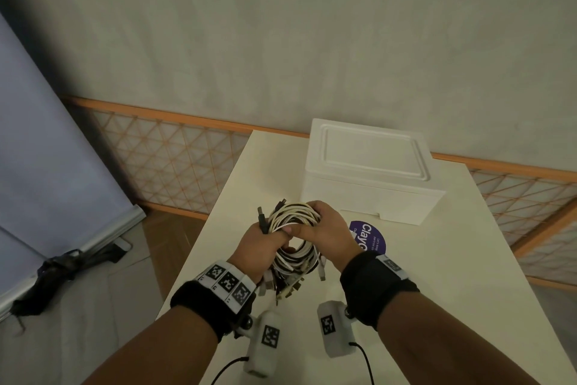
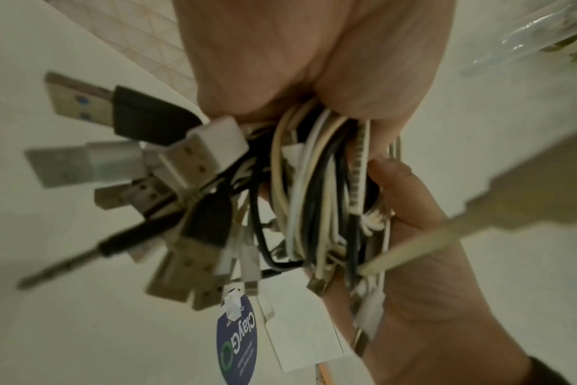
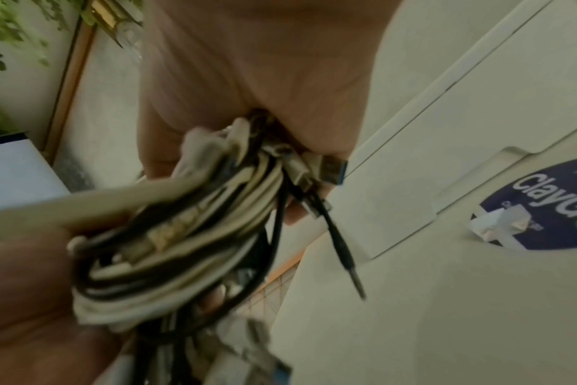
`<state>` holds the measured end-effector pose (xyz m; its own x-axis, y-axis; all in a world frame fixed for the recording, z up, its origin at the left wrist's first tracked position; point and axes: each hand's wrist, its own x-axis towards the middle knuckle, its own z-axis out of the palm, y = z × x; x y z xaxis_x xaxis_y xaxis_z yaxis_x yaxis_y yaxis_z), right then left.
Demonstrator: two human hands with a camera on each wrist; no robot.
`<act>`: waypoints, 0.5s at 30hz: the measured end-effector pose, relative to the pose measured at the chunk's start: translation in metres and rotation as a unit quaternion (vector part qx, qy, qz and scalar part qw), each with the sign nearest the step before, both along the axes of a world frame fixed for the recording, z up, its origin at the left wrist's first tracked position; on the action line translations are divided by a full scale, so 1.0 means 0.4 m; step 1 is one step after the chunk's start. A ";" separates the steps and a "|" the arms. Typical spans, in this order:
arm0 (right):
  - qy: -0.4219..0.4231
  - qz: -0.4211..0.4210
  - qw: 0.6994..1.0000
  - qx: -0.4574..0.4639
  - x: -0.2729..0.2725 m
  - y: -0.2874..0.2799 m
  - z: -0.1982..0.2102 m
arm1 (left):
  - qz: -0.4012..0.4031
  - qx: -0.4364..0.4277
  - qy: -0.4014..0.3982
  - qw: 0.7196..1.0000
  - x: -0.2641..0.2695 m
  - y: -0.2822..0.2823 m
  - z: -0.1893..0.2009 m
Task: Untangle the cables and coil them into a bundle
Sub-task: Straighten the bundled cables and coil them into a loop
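Bundle: a looped coil of thin white, cream and black plastic-sheathed cables, held in the air above the white tabletop, in front of the white rectangular foam box.
Left hand: the left hand has its fingers curled round the near-left side of the coil, where the black and metal USB plug ends fan out loose.
Right hand: the right hand grips the far-right arc of the loops, thumb closed over the strands.
Handling, judged: light and limp; the loops likely spring apart once released, and the smooth sheaths probably slide on each other.
Where to hold, judged: across all strands at two opposite points of the loop, not by the plugs.
Risk, judged: dangling ends, including the thin black audio jack, may snag or re-tangle.
Nearby: a round purple printed sticker lies on the table.
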<state>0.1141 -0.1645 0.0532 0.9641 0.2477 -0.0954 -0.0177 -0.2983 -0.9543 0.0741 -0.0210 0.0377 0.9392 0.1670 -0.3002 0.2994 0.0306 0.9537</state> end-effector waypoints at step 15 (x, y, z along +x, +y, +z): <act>0.040 -0.017 0.999 -0.021 -0.003 -0.001 0.004 | -0.011 -0.064 0.012 0.998 -0.015 -0.017 0.009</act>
